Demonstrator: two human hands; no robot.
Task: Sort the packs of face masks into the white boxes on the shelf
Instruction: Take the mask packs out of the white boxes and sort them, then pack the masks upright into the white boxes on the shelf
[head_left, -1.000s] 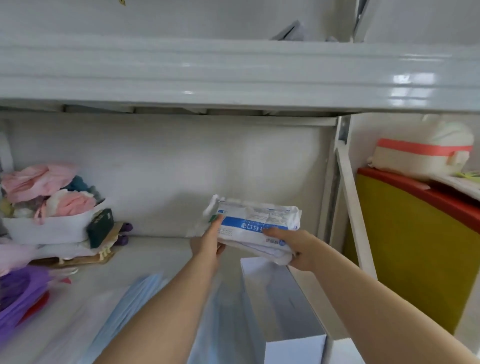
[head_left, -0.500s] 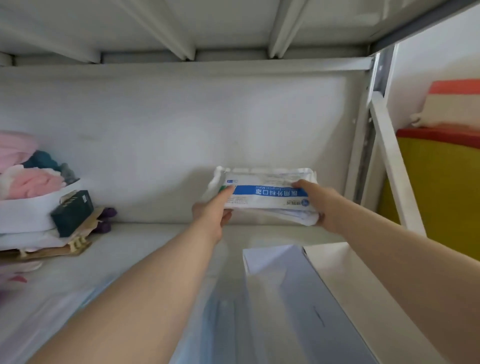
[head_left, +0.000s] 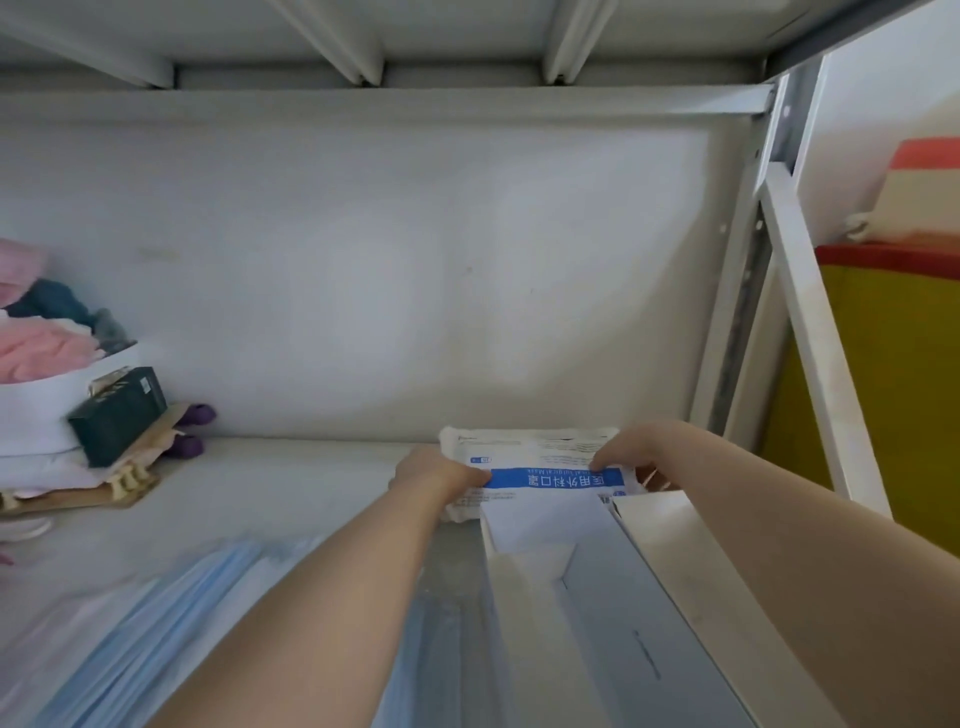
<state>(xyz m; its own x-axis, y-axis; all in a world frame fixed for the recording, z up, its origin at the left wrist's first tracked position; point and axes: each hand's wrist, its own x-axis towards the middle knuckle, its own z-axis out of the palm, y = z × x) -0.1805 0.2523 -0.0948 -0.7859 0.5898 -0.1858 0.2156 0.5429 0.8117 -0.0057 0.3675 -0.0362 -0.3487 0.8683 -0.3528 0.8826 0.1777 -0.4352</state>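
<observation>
Placing step: the left hand (head_left: 436, 475) and right hand (head_left: 631, 449) each keep a pinching grip on one end of the mask pack (head_left: 540, 457), just beyond the far end of the white box (head_left: 535, 525). The next move, I judge, is to lower the pack inside.

Pack of face masks (head_left: 535, 449): white wrapper with fine grey print, crossed by one solid blue band carrying white characters. White box (head_left: 540, 525): plain white outside, grey-blue in its shaded inside. Loose masks (head_left: 171, 623) are pale blue and blurred, on the off-white shelf (head_left: 291, 493). At left: small dark green box (head_left: 119, 415) with a pale label, pink cloth (head_left: 41, 348) and teal cloth (head_left: 52, 304) in a white tub (head_left: 47, 405), purple items (head_left: 200, 414); at right: yellow panel (head_left: 893, 415) edged red on top, cream object (head_left: 919, 202) with an orange-red band.
</observation>
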